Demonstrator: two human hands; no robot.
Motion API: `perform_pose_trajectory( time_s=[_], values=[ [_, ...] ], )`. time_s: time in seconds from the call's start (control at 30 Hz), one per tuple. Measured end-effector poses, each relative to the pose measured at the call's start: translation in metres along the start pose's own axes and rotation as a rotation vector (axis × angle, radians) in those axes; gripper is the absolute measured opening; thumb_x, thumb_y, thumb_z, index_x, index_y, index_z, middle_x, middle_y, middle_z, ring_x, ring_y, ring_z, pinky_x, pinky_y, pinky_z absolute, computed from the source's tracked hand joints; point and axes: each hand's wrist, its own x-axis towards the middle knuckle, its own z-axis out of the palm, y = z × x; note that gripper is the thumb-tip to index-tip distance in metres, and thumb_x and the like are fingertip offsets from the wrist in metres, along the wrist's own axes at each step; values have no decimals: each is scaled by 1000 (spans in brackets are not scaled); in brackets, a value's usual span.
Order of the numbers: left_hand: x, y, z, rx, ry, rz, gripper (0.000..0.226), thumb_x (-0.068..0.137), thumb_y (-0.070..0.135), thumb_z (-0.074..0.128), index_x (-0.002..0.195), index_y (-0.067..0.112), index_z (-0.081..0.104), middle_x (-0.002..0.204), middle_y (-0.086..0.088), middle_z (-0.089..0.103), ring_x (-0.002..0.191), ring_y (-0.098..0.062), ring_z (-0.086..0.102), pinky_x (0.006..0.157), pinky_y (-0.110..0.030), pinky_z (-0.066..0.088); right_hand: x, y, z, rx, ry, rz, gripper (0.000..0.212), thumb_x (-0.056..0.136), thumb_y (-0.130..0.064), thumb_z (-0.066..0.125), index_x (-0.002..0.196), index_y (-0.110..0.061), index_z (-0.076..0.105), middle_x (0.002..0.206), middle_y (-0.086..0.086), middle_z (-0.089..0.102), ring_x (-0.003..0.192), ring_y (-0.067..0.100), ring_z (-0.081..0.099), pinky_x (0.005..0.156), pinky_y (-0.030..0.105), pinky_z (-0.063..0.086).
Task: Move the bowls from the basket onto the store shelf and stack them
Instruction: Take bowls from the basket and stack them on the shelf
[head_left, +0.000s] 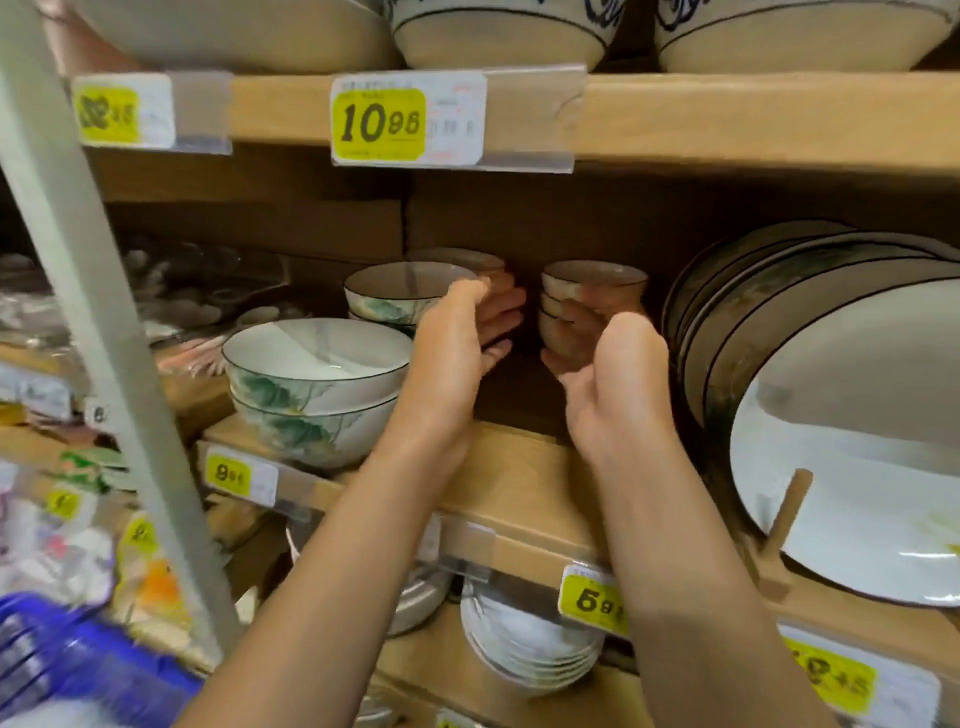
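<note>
On the middle wooden shelf (519, 483), my right hand (608, 379) cups a short stack of small bowls (592, 283) from the front, fingers curled round its lower left side. The stack looks brownish in the shelf's shadow. My left hand (457, 338) is just left of it, fingers stretched out beside a back stack of bowls (457, 257) and thumb near the rim of a green-leaf bowl stack (400, 291). Whether the small stack rests on the shelf is hidden by my hand. The blue basket (57, 665) is blurred at the bottom left.
Two larger green-leaf bowls (311, 384) are stacked at the shelf's front left. White plates (841, 467) lean on a wooden rack to the right. Big bowls fill the shelf above, and small dishes (524, 644) sit below. A grey upright post (104, 312) crosses the left.
</note>
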Motion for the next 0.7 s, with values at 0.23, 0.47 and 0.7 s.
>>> perform_pose_trajectory(
  time_s=[0.23,0.47,0.7],
  values=[
    [-109,-9,-128,3,165,53,35,98,20,34,97,10,68,97,-16,75,91,-26,73,78,-27,59,-86,73,-14,-49,-319,66,21,94,-13,49,93,-13,71,98,8,75,97,20,71,83,36,52],
    [-194,-32,-290,34,547,-198,32,97,10,32,93,1,63,76,-13,74,63,-18,69,59,-20,54,-174,206,14,-232,-478,310,28,94,0,42,83,-5,67,81,14,73,73,19,72,68,26,58],
    [-269,-35,-451,158,824,-398,23,93,9,42,90,3,65,81,-13,73,69,-24,63,65,-30,46,-240,345,48,-541,-562,565,18,95,-10,52,92,-4,68,85,14,74,76,24,71,77,33,52]
  ],
)
